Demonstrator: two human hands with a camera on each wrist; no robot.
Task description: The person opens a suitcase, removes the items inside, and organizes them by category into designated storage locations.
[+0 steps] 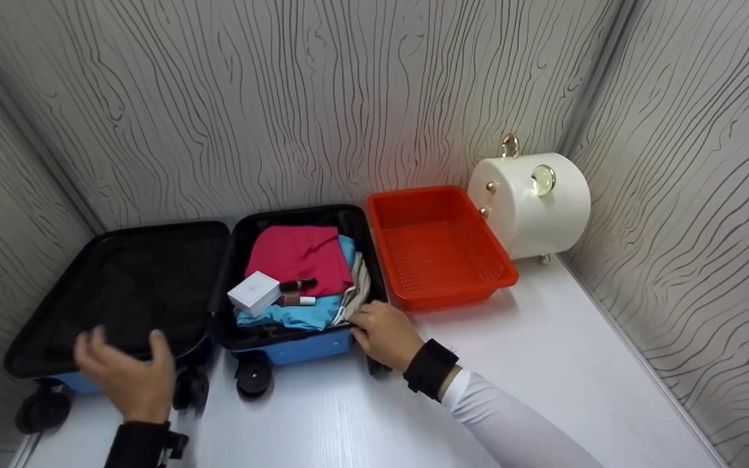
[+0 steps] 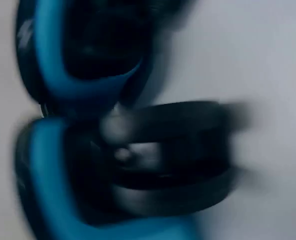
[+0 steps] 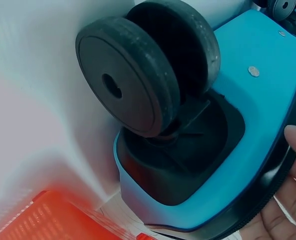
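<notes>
- Blue small suitcase [image 1: 296,348] lies open on our white table [image 1: 543,364], its black-lined lid half [image 1: 127,286] spread flat to the left.
- Our right hand [image 1: 384,335] grips the near right corner of the packed half, fingers curled over the rim; the right wrist view shows fingertips [image 3: 287,200] on the blue shell beside a black wheel [image 3: 148,70].
- Our left hand [image 1: 127,374] hovers open over the lid's near edge, fingers spread, holding nothing.
- Packed inside we see a red garment [image 1: 300,253], a light-blue garment [image 1: 296,315], a white box [image 1: 254,292] and two small tubes [image 1: 296,292].
- Just right of the suitcase stands an orange basket [image 1: 439,247], then a white round case [image 1: 534,201].
</notes>
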